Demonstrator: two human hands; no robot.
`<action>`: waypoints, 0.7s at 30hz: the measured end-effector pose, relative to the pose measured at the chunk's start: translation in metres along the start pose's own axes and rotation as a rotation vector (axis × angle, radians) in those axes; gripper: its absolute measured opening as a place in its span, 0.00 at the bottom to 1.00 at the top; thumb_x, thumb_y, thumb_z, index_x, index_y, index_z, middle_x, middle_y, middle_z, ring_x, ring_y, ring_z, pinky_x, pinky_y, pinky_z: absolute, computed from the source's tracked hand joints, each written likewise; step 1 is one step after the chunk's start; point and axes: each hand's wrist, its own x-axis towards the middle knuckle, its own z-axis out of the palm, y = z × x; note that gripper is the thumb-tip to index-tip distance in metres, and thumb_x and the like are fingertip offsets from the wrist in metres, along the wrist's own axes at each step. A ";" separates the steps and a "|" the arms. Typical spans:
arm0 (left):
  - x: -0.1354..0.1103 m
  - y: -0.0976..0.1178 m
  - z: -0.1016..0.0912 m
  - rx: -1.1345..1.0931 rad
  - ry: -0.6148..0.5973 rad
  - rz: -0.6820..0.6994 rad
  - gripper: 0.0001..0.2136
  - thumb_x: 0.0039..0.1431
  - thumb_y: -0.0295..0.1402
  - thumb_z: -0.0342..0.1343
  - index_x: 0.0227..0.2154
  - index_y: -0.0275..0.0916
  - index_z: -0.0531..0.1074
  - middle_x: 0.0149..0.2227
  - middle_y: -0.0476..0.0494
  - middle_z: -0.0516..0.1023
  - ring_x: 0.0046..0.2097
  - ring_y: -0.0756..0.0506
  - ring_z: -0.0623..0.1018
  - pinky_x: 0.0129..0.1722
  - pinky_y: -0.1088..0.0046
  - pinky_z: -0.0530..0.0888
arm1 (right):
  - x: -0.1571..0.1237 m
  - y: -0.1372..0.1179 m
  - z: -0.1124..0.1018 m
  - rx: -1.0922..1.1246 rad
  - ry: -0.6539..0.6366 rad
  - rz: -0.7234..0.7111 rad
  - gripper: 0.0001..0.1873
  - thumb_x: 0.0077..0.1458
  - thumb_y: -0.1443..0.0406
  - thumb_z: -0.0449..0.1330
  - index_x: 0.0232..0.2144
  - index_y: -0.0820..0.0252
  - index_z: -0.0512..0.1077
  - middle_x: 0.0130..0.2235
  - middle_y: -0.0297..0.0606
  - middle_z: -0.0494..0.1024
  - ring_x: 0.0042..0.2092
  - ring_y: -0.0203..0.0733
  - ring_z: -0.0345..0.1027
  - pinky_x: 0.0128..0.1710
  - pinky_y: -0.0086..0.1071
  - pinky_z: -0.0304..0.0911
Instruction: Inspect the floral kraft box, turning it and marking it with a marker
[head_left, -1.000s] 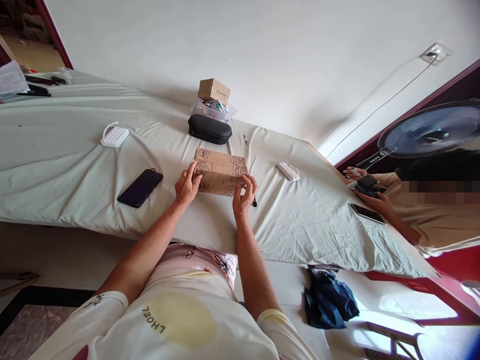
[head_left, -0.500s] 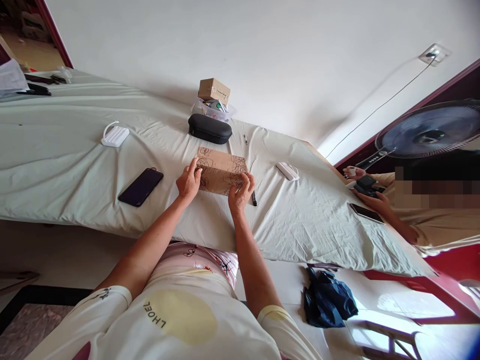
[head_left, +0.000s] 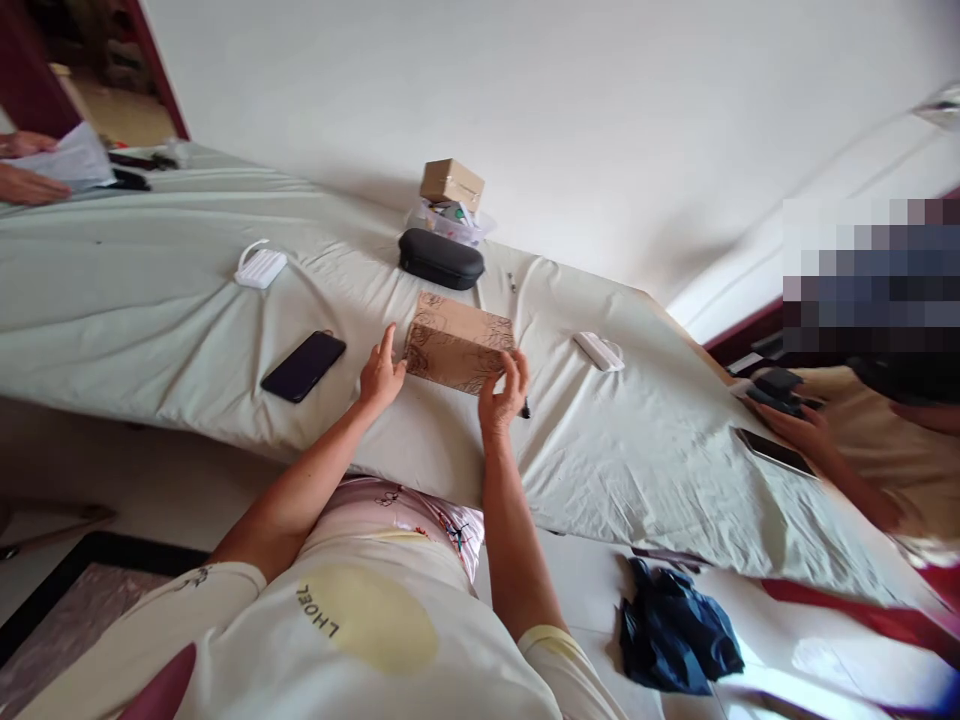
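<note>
Left hand point(head_left: 382, 378): fingers spread wide, beside the left edge of the cardboard box point(head_left: 457, 350); contact unclear. Right hand point(head_left: 504, 395): fingers curved at the box's near right corner; whether gripping, cannot tell. Box: on cloth-covered bench point(head_left: 615, 440), between both hands. Phone point(head_left: 304, 367): left of left hand. White block point(head_left: 598, 351): right of right hand. Black case point(head_left: 441, 259): beyond both hands. Small carton point(head_left: 452, 184): farther beyond them.

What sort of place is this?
Probably a room in a home, though I can't be sure: a long table draped in wrinkled pale cloth, a plain white wall behind it, and a dark blue bundle on the floor.
</note>
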 end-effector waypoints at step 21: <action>-0.029 -0.054 -0.137 0.674 -0.133 -0.285 0.34 0.54 0.51 0.64 0.55 0.28 0.69 0.61 0.16 0.71 0.68 0.23 0.65 0.65 0.39 0.60 | 0.004 0.021 0.008 0.244 0.204 0.380 0.16 0.65 0.61 0.54 0.53 0.54 0.70 0.47 0.39 0.74 0.45 0.39 0.73 0.43 0.37 0.71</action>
